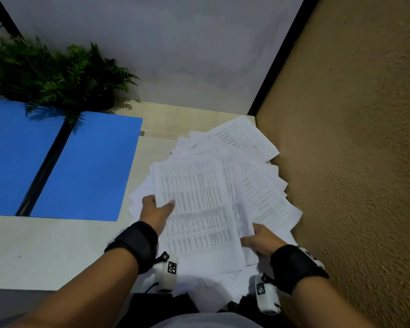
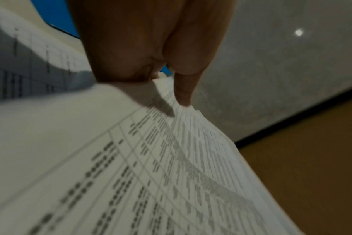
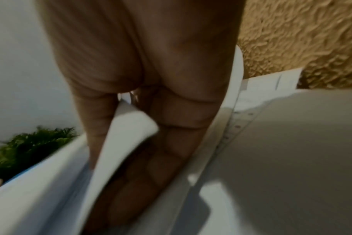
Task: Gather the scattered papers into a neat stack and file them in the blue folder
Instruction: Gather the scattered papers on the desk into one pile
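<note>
A loose, fanned pile of printed papers (image 1: 206, 200) lies at the table's right side, spilling over its near edge. My left hand (image 1: 155, 209) grips the left edge of the top sheets, thumb on top and fingers underneath. My right hand (image 1: 262, 239) holds the pile's lower right edge, thumb over it. In the left wrist view the thumb (image 2: 183, 89) presses on the printed sheet (image 2: 171, 174). The right wrist view shows fingers (image 3: 155, 151) slipped under the sheets (image 3: 119, 143). The blue folder (image 1: 64, 166) lies open and flat at the left.
A potted fern (image 1: 57, 76) stands behind the folder at the back left. A textured brown wall (image 1: 353, 162) runs close along the right of the pale table (image 1: 45, 252). A grey wall (image 1: 163, 48) closes the back.
</note>
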Demonstrator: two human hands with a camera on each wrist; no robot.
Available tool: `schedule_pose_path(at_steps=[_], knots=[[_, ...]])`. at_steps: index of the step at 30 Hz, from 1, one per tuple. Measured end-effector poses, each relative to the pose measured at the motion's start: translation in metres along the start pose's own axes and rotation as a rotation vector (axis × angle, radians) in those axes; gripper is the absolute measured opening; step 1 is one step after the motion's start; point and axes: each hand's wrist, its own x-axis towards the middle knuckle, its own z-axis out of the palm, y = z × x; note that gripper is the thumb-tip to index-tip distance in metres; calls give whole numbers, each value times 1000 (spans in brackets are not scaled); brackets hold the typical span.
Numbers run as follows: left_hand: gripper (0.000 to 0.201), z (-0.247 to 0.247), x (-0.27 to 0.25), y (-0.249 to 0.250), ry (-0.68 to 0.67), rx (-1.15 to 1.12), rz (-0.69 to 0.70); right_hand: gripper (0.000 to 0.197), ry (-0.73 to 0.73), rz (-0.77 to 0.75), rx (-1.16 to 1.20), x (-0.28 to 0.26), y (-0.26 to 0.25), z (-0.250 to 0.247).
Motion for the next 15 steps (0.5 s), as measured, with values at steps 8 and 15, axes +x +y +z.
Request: schedule_pose_path(at_steps=[8, 15], knots=[[30, 22, 10, -12, -39, 167, -16, 19, 446, -166, 298, 5, -14, -8], [48, 41, -1, -11, 23, 230, 51, 22, 291, -109, 186, 5, -8, -1]])
